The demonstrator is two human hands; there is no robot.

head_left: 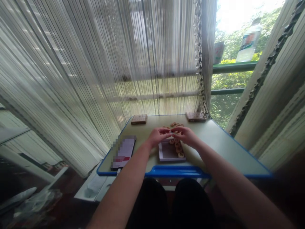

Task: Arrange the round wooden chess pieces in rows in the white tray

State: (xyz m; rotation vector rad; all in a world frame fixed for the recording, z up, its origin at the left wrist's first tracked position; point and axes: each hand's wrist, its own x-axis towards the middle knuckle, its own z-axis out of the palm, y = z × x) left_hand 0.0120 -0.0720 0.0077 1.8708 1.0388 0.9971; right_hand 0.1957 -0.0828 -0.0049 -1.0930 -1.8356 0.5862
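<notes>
My left hand point(158, 135) and my right hand point(186, 136) meet fingertip to fingertip over the far edge of an open shallow box point(164, 158). Both are closed in a pinch, and a tiny pale and dark thing shows between the fingertips, too small to name. Inside the box, round wooden discs point(181, 155) form a row along the right side and part of the far side; the rest of its floor is bare. More loose wooden discs point(175, 124) lie on the table beyond my hands, partly hidden by them.
The pale table point(228, 152) has a blue rim and a blue front ledge point(176, 171). A phone point(126, 151) with a cable lies at left. Two flat brown boxes, one left point(139, 119) and one right point(195, 116), sit at the back before a string curtain point(157, 63).
</notes>
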